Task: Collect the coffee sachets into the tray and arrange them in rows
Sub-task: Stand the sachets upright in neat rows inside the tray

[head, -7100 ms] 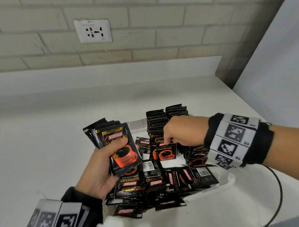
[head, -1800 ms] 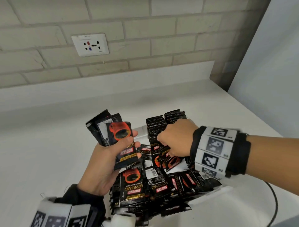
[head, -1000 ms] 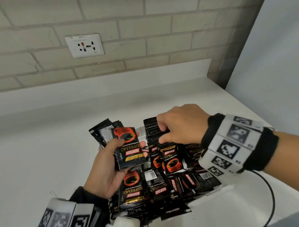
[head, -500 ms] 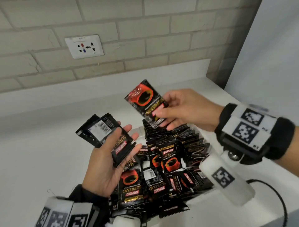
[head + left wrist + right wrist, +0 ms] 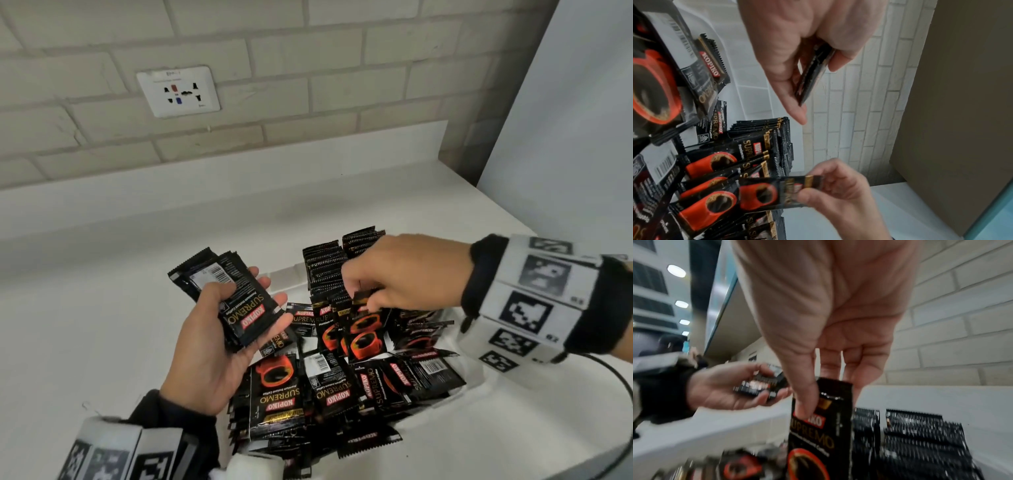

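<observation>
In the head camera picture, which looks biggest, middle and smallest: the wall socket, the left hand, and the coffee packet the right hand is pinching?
1. left hand, though it is nearest the camera, which makes it look bigger.
2. wall socket.
3. coffee packet pinched by the right hand. Part of it is hidden, so its place after the socket is unsure.

The left hand (image 5: 219,342) lies palm up, thumb (image 5: 214,296) curled across a small stack of sachets (image 5: 236,301). The right hand (image 5: 407,274) reaches in palm down, fingertips (image 5: 805,405) pinching one sachet (image 5: 822,426) upright.

An office pantry corner: white counter (image 5: 102,325), painted brick wall (image 5: 308,68), wall socket (image 5: 178,91).
</observation>
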